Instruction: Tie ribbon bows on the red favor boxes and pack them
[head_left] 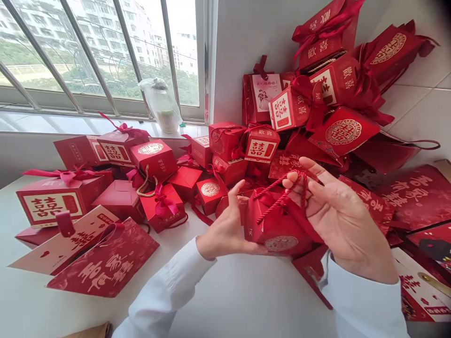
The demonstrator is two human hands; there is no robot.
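A small red gift box with a gold round emblem on its front and a red cord handle is held above the white table. My left hand grips the box's left side and underside. My right hand is palm up at the box's right, its fingers pinching the twisted cord above the box top. Both arms wear white sleeves.
Several red wedding boxes and bags lie piled across the table: a large box with a pink ribbon at left, flat red bags in front, a tall heap against the white wall. A plastic-wrapped cup stands on the windowsill.
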